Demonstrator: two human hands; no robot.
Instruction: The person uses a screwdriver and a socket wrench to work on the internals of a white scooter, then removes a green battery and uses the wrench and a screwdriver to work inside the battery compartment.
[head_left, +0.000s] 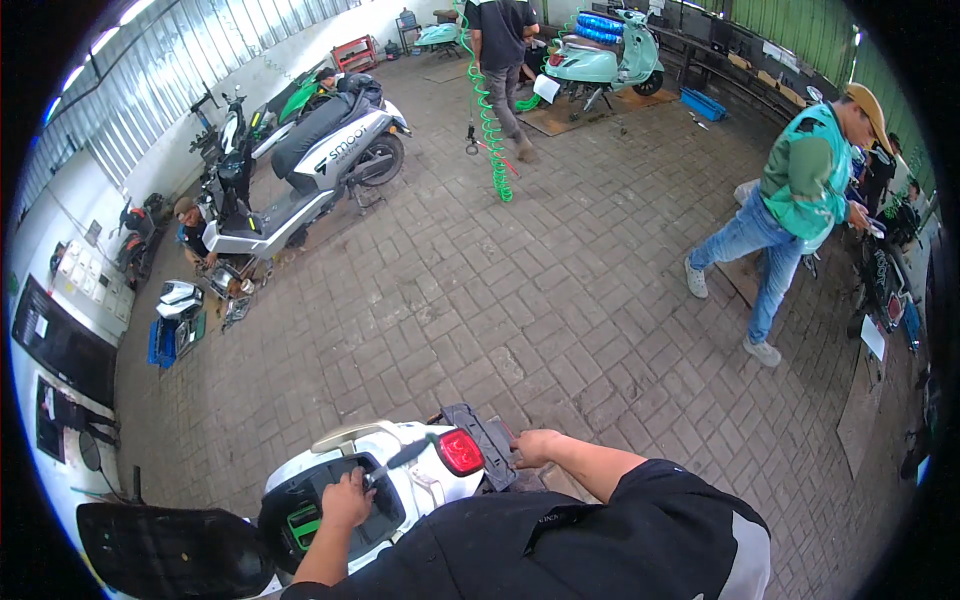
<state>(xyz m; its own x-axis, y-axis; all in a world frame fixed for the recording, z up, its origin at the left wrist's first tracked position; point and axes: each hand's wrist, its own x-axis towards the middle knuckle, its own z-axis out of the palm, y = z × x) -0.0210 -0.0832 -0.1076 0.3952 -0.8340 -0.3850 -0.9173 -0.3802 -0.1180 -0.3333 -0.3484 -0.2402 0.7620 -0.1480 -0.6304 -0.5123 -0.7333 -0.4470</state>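
Observation:
Below me stands a white scooter [292,466] with its black seat [165,548] swung up to the left. My left hand [347,497] is over the open dark storage well [385,520], closed on a tool with a dark grey handle [408,452] and a shiny metal part; its exact kind is unclear. Something green [303,524] lies inside the well. At the tail, behind the red tail light [461,452], my right hand [537,449] is closed against the edge of a black rear plate [480,430]. A bit of red shows by its fingertips, which are hidden.
A person in a teal vest [800,190] walks at right. Another person [500,60] stands near a coiled green hose [490,120] and a mint scooter [605,58]. Someone crouches [192,228] by a white-grey scooter [330,160], near a blue crate [161,343]. Brick paving [440,310] lies between.

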